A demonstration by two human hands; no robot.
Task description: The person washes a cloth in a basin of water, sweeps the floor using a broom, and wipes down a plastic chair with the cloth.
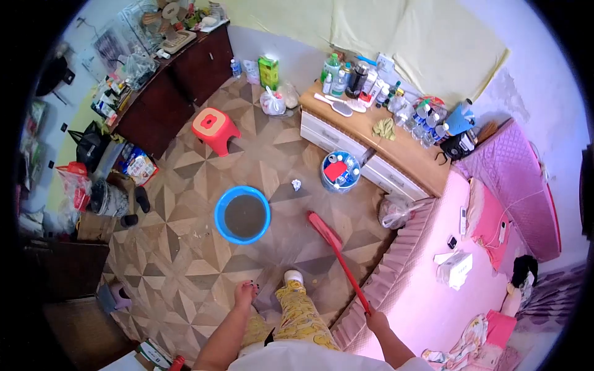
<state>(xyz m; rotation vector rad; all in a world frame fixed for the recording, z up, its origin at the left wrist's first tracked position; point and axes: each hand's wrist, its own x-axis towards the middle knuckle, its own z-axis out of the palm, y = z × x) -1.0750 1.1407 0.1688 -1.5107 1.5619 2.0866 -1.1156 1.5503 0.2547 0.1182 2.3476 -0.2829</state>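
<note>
My right hand (pixel 377 321) is closed around the red handle of a broom (pixel 323 230). Its wide reddish head rests on the patterned floor ahead of me, to the right of my feet. My left hand (pixel 246 292) hangs in front of my left leg, fingers loosely bent and apart, with nothing visible in it. Ahead of that hand stands a blue basin (pixel 218 216) of murky grey-brown water. A crumpled white paper (pixel 296 185) lies on the floor between the basin and a blue bin (pixel 340 185) filled with rubbish.
A red stool (pixel 215 127) stands beyond the basin. Along the right are a wooden dresser (pixel 371 133) crowded with bottles and a pink bed (pixel 427 297). Dark cabinets (pixel 204 68), slippers (pixel 142 199) and bags line the left. A plastic bag (pixel 394 211) sits by the bed skirt.
</note>
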